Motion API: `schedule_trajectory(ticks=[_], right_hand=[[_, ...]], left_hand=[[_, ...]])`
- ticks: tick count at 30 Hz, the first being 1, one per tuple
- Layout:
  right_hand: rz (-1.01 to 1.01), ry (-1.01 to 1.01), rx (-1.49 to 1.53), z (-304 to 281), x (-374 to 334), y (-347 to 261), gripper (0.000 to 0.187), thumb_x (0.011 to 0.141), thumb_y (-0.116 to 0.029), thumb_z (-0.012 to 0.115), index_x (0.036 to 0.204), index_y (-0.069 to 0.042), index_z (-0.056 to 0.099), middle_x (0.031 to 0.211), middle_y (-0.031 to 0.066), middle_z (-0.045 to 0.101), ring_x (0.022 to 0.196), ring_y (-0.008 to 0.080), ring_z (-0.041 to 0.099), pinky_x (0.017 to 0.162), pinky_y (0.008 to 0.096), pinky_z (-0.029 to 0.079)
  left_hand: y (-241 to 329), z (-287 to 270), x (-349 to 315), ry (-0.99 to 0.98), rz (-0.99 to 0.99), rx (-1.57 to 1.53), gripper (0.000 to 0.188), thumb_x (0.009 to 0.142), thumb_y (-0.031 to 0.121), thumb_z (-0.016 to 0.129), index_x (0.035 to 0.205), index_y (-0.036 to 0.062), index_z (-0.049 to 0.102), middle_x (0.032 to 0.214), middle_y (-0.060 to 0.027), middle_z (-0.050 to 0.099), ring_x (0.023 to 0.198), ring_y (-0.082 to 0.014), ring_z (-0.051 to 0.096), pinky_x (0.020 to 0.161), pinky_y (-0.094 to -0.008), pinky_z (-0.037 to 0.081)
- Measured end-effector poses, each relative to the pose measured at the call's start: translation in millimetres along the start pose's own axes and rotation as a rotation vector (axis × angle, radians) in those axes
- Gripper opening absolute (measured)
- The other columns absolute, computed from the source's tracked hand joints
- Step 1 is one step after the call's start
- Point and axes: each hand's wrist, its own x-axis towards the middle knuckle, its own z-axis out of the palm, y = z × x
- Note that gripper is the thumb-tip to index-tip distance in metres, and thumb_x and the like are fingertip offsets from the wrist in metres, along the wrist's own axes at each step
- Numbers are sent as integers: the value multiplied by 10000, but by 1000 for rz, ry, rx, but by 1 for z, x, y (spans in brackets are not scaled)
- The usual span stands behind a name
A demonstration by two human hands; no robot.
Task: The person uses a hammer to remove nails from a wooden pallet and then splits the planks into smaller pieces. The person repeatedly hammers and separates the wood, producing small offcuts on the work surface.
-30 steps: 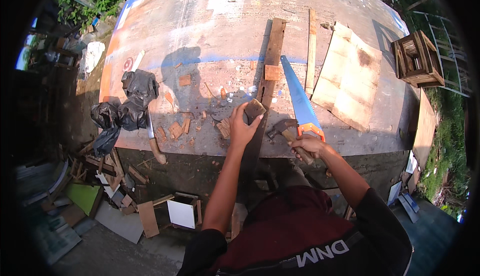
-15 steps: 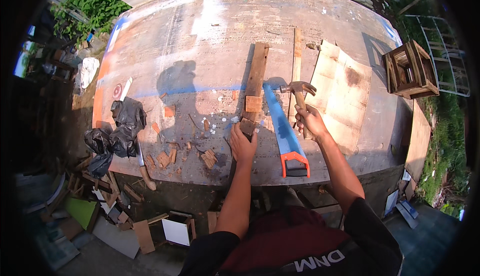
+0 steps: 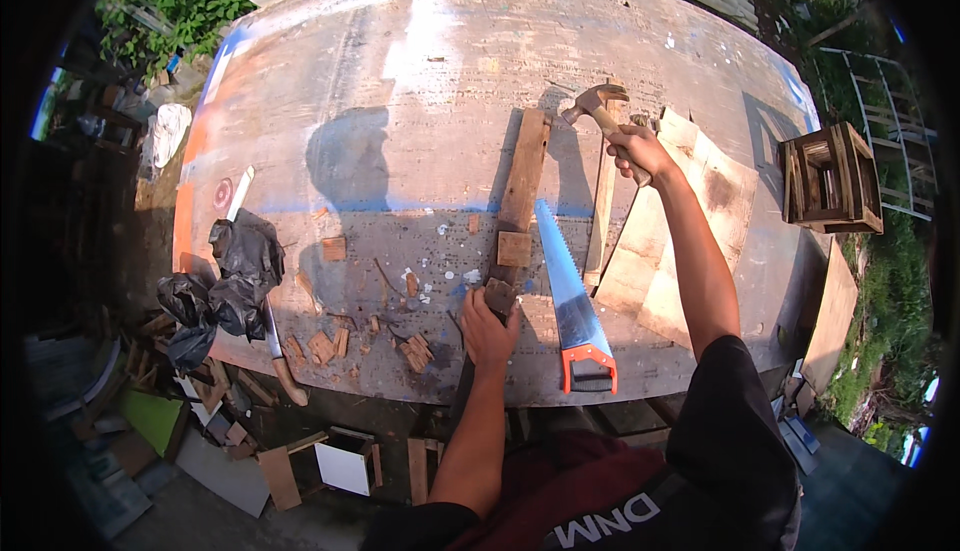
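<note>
My left hand [image 3: 490, 326] grips the near end of a long weathered wooden plank [image 3: 525, 171] that lies lengthwise on the big worn tabletop [image 3: 400, 81]. A small wooden block [image 3: 515, 249] sits on the plank just beyond that hand. My right hand [image 3: 635, 149] is raised over the far part of the table and holds a hammer [image 3: 592, 104] by its wooden handle, head pointing left near the plank's far end. A handsaw [image 3: 570, 306] with a blue blade and orange handle lies flat on the table between my arms, untouched.
Thin wooden boards [image 3: 690, 241] lie right of the saw. Black plastic bags [image 3: 225, 286] and a knife [image 3: 278, 351] sit at the left edge, with small wood offcuts [image 3: 325, 346] nearby. A wooden crate [image 3: 830, 176] stands off the right side. Scrap boards [image 3: 340, 461] lie below.
My right hand let go of the saw, which now lies on the table, took up the hammer and lifted it toward the plank's far end. My left hand stayed on the plank's near end.
</note>
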Motion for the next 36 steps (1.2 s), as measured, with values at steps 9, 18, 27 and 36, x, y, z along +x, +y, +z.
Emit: schedule_trajectory(ticks=[9, 18, 27, 36], right_hand=[[125, -54, 82, 32, -20, 6, 133, 1010, -170, 581, 1058, -55, 535, 767, 18, 541, 505, 58, 450, 394, 224, 351], [78, 65, 301, 39, -19, 36, 139, 1012, -154, 567, 1082, -39, 535, 785, 22, 540, 516, 65, 440, 408, 219, 357], [79, -56, 450, 27, -25, 45, 216, 995, -173, 591, 1138, -21, 538, 806, 33, 540, 542, 77, 460, 431, 232, 364], [87, -43, 330, 57, -41, 73, 178, 1016, -190, 581, 1109, -44, 541, 796, 47, 548, 531, 87, 472, 423, 253, 383]], left_hand=[[6, -5, 4, 10, -4, -34, 755, 847, 285, 783, 1403, -37, 385, 1391, -271, 450, 1287, -471, 467, 1075, -529, 401], [5, -5, 3, -3, -3, -33, 764, 852, 290, 778, 1420, -28, 379, 1408, -272, 439, 1293, -473, 462, 1081, -537, 394], [10, -8, 3, -35, -45, -24, 767, 864, 322, 772, 1434, -5, 377, 1419, -252, 439, 1311, -447, 458, 1087, -529, 401], [9, -8, 2, -48, -56, -15, 789, 857, 338, 785, 1446, 14, 371, 1435, -224, 428, 1329, -422, 453, 1097, -507, 410]])
